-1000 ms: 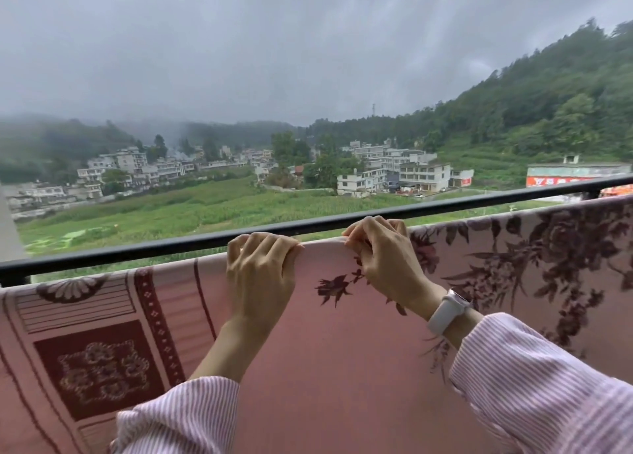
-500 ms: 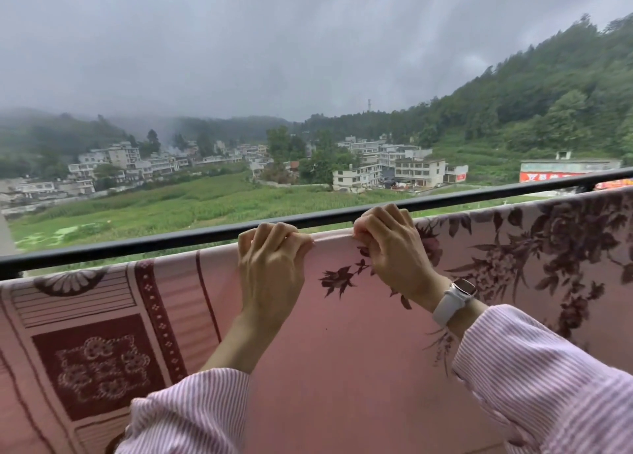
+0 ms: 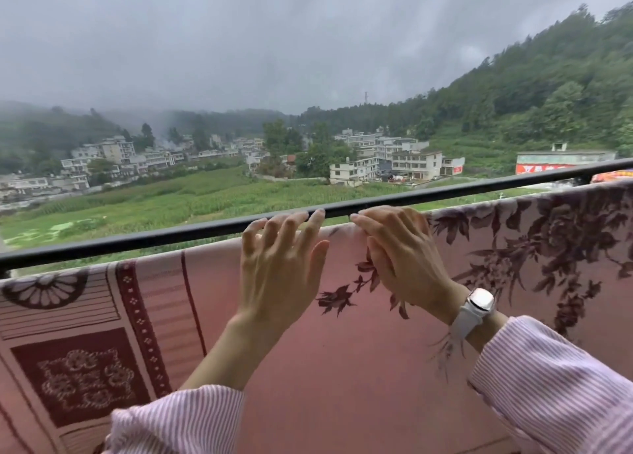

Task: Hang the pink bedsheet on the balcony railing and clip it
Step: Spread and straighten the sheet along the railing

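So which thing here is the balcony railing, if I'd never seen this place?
Start from the misty valley of white buildings and green fields, then drop to the pink bedsheet filling the lower frame. The balcony railing is the thin black bar slanting across just above the sheet's top edge, near both hands' fingertips. It's the only dark, straight, plain thing here.

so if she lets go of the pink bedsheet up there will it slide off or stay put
The pink bedsheet looks thin and floppy, draped flat over its support below the black railing, so it would probably sag rather than hold shape. With both the left hand and right hand open, it appears to stay. No clip is visible, so wind might shift it.
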The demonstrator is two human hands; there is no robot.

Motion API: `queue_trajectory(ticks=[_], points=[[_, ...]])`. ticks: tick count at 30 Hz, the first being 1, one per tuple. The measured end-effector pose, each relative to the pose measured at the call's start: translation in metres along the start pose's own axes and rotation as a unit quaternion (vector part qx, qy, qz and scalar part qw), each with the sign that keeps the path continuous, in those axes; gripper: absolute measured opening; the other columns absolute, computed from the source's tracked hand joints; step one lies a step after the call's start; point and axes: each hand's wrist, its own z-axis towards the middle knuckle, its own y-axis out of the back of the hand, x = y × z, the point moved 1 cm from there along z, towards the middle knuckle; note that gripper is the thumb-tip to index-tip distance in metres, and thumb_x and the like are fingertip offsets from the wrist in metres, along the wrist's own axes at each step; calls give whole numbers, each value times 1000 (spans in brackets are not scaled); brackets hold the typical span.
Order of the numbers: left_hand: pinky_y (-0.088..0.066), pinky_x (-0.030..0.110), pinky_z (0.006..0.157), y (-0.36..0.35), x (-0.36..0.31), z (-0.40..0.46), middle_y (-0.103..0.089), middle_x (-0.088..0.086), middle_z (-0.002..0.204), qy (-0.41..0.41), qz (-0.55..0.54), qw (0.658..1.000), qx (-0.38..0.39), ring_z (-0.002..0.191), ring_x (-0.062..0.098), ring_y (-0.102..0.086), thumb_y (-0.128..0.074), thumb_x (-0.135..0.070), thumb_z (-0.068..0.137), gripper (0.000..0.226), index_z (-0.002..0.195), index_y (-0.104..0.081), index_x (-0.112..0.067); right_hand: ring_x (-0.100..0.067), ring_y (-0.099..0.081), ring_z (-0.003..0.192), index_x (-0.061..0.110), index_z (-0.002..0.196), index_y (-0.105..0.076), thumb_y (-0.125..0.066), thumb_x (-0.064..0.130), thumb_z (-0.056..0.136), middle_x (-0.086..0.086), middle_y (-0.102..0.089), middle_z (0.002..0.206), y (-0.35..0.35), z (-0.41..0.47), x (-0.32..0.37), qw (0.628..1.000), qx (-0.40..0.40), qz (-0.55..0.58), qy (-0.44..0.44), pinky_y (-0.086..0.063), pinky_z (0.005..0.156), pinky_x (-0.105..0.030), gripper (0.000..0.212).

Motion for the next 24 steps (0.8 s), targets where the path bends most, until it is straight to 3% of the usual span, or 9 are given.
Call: queue_trajectory(ticks=[3, 8, 10, 14, 20, 24], points=[[-40, 37, 79, -6, 2, -2, -69, 3, 87, 31, 52, 998, 28, 81, 26, -61, -41, -42, 91, 38, 105, -62, -15, -25, -55, 101, 11, 120, -53, -37, 19, 93, -6, -62, 105, 2, -7, -17, 996, 54, -68, -26, -35, 98, -41, 33], [-28, 43, 90, -16, -5, -8, -66, 6, 90, 50, 93, 994, 6, 84, 29, -59, -47, -33, 89, 31, 106, -60, -12, -29, -53, 100, 11, 115, -51, -30, 23, 94, -9, -59, 102, 20, -33, -65, 984, 42, -126, -118, -33, 101, -48, 32], [-33, 43, 86, -25, -24, 4, -66, 5, 87, 31, 80, 996, 25, 80, 28, -60, -42, -37, 89, 35, 105, -61, -12, -29, -53, 100, 11, 115, -48, -31, 22, 93, -10, -59, 103, 28, -38, -79, 983, 40, -123, -130, -35, 100, -49, 30], [-43, 38, 72, -46, -75, 30, -67, 5, 86, 5, 79, 994, 71, 76, 27, -61, -55, -34, 85, 31, 106, -61, -12, -27, -50, 103, 9, 116, -52, -31, 23, 92, -10, -59, 105, 42, -48, -108, 983, 46, -124, -130, -30, 103, -46, 34], [-46, 39, 74, -94, -157, 50, -63, 2, 93, -3, 121, 990, 75, 80, 23, -58, -68, -19, 68, 47, 115, -58, -18, -20, -44, 102, 11, 116, -52, -31, 25, 92, -8, -61, 103, 76, -71, -175, 986, 59, -117, -101, -28, 98, -39, 35], [-45, 42, 80, -119, -213, 71, -63, -1, 95, 36, 103, 993, 46, 85, 22, -58, -70, -20, 72, 40, 111, -60, -21, -17, -45, 96, 12, 117, -54, -34, 29, 92, -6, -62, 101, 98, -81, -226, 991, 94, -67, -72, -30, 92, -34, 36]])
